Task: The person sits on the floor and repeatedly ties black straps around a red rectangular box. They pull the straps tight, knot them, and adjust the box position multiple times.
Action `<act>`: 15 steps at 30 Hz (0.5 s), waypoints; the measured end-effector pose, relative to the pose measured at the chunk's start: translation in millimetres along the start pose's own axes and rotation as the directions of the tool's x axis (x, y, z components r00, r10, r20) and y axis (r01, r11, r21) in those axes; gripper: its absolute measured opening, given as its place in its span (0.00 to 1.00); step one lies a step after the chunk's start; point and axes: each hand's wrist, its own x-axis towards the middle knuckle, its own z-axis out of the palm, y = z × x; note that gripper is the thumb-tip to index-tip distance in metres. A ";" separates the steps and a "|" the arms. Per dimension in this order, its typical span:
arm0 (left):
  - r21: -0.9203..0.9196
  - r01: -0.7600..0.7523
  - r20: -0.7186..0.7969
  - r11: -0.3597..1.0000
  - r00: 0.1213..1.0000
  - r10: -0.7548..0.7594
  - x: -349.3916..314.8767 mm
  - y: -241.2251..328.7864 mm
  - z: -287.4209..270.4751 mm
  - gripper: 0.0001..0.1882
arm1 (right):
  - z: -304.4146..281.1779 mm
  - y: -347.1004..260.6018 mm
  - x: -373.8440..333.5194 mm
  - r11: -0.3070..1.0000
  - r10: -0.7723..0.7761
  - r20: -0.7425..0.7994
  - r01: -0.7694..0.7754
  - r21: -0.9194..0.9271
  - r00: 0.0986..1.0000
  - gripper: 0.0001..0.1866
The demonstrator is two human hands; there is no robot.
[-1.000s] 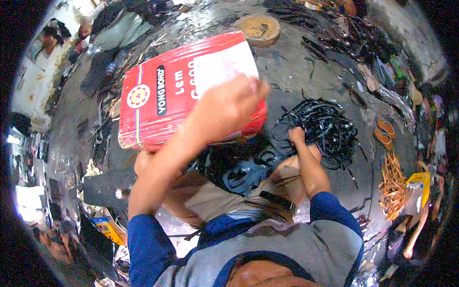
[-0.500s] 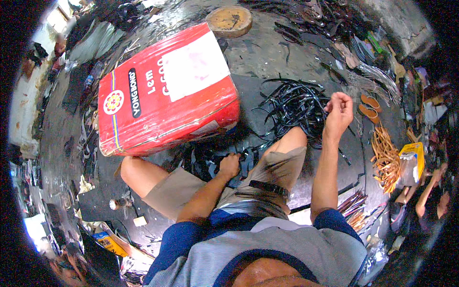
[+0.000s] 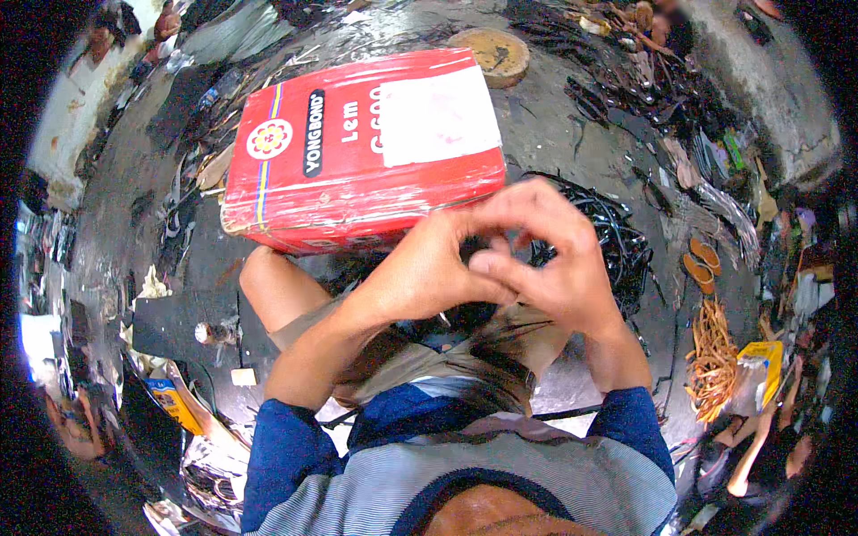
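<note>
My left hand (image 3: 433, 272) and my right hand (image 3: 559, 255) are raised together above my lap, close to the camera, with their fingertips nearly meeting. The fingers of both are bent into a pinch; motion blurs the right one. Anything between them is too hidden to name. Behind the right hand lies a tangled pile of glossy black strips (image 3: 617, 241), partly covered by it. A red box (image 3: 308, 201) with a white patch on top stands just beyond my left hand. Dark pieces in my lap are mostly covered by my hands.
A round wooden block (image 3: 492, 58) stands behind the box. At the right lie brown sandals (image 3: 702, 265), a heap of tan strips (image 3: 711, 362) and a yellow box (image 3: 760, 366). A small jar (image 3: 213, 333) is at the left. Another person (image 3: 760, 456) sits at the lower right.
My left hand has risen from the dark pieces in my lap. The right hand has come leftward from beside the strip pile to meet it. The view has shifted, so the box appears further right.
</note>
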 end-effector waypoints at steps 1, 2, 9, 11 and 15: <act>-0.041 -0.011 -0.069 0.999 0.998 0.008 0.7 -2.7 -2.4 0.24 | 4.3 -4.1 8.4 1.000 0.006 -0.060 -0.007 -0.017 0.998 0.25; -0.096 0.001 -0.198 0.995 0.980 -0.020 -0.6 -2.9 -3.0 0.25 | 5.4 -11.3 15.6 0.996 0.084 -0.056 -0.085 -0.006 0.995 0.24; 0.088 -0.135 -0.378 0.987 0.912 0.158 -0.3 19.6 -29.6 0.53 | 18.1 -28.7 62.4 0.958 0.171 0.028 -0.173 0.228 0.985 0.22; 0.071 -0.123 -0.445 0.990 0.884 0.142 -3.0 26.7 -33.8 0.62 | 24.3 -22.7 68.8 0.972 0.098 0.063 -0.109 0.209 0.993 0.18; 0.163 -0.042 -0.429 0.986 0.897 0.109 -10.3 25.0 -47.7 0.66 | 26.4 -32.3 77.2 0.996 0.030 0.160 -0.042 0.072 0.987 0.13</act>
